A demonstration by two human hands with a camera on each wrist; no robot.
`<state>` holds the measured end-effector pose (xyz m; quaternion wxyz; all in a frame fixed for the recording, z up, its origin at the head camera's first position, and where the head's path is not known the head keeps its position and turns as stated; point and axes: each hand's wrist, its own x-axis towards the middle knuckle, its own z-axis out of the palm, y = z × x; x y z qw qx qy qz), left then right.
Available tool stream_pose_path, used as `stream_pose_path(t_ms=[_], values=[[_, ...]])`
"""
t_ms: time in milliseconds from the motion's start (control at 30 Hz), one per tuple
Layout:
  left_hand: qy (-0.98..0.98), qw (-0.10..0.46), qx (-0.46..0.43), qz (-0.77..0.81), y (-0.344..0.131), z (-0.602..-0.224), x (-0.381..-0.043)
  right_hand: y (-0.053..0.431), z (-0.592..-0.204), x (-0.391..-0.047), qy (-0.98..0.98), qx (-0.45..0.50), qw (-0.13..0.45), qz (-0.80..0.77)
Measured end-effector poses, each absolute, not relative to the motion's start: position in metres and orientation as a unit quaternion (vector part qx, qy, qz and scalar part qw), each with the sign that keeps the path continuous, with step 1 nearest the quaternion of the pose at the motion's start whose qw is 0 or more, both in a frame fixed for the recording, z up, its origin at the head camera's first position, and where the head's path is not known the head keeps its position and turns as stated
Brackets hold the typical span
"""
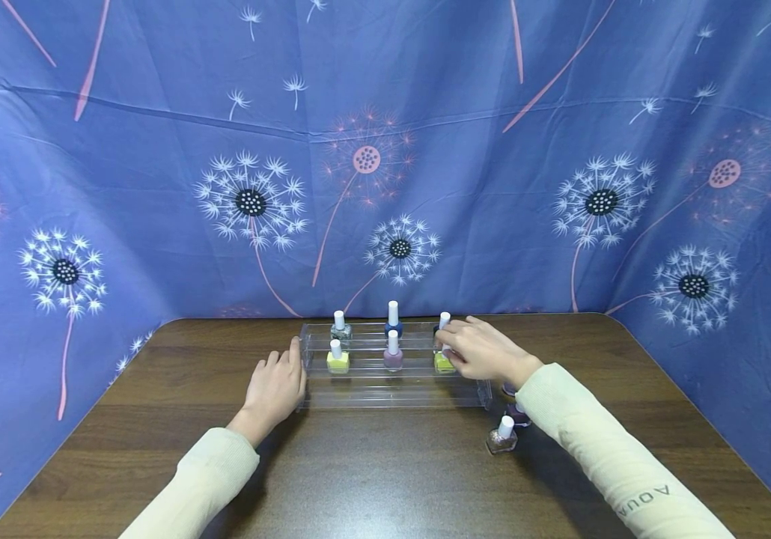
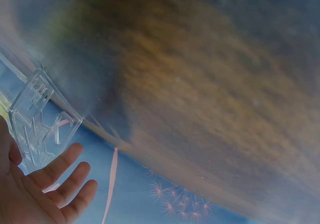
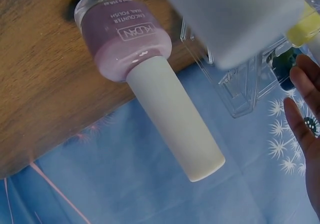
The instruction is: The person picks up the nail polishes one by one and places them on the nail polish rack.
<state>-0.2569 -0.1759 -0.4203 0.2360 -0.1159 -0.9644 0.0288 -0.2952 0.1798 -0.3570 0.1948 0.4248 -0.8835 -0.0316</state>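
A clear tiered stand [image 1: 385,393] holds several white-capped nail polish bottles. My left hand [image 1: 278,385] touches its left end, fingers extended; in the left wrist view that hand [image 2: 47,191] lies beside the stand's clear side panel [image 2: 42,119]. At the stand's right end, my right hand [image 1: 486,350] pinches the white cap of a yellow-green nail polish bottle [image 1: 445,364] on the middle tier. Behind it is a dark bottle [image 3: 285,66], partly hidden by the fingers. Left of these stand a mauve bottle [image 1: 393,360], a pale yellow one [image 1: 337,363] and a blue one [image 1: 394,328].
Right of the stand, a glittery brown bottle [image 1: 501,440] and a dark purple one [image 1: 517,414] stand on the wooden table [image 1: 372,479]; another is partly hidden by my right sleeve. A mauve polish bottle [image 3: 125,34] looms in the right wrist view. Blue dandelion cloth [image 1: 466,247] hangs behind.
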Motion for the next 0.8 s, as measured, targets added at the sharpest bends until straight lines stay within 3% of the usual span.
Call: stream_pose_path(t_ms=[800], values=[[-0.967,0.229,-0.113,0.019,-0.176,-0.421,-0.258,0.194,-0.339,-0.278,-0.859,0.444,0.255,-0.005]])
